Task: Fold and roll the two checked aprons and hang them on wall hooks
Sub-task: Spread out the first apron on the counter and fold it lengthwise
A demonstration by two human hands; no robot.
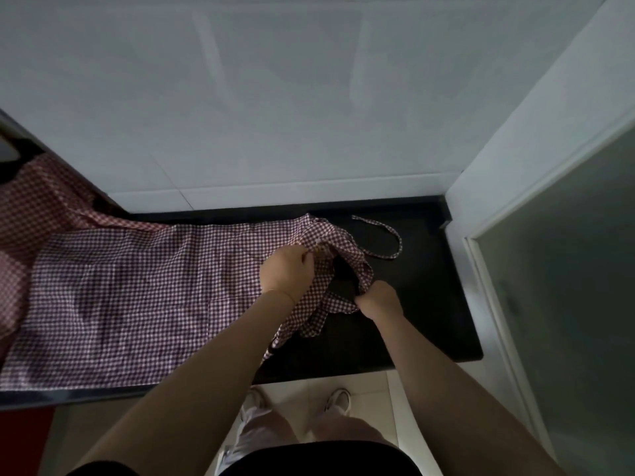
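Note:
A dark purple-and-white checked apron point(130, 297) lies spread flat across the black countertop point(422, 304). Its right end is bunched up. My left hand point(287, 271) pinches the bunched top edge of that apron. My right hand point(379, 300) grips the fabric and straps at the lower right of the bunch. One thin checked strap point(388, 243) loops loose on the counter to the right. A second, red-and-white checked apron point(37, 207) lies at the far left, partly under the first.
A white tiled wall point(309, 97) rises behind the counter. On the right stands a white frame with a frosted glass door point(567, 286). The counter's front edge runs just above my shoes point(338, 400) on the pale floor.

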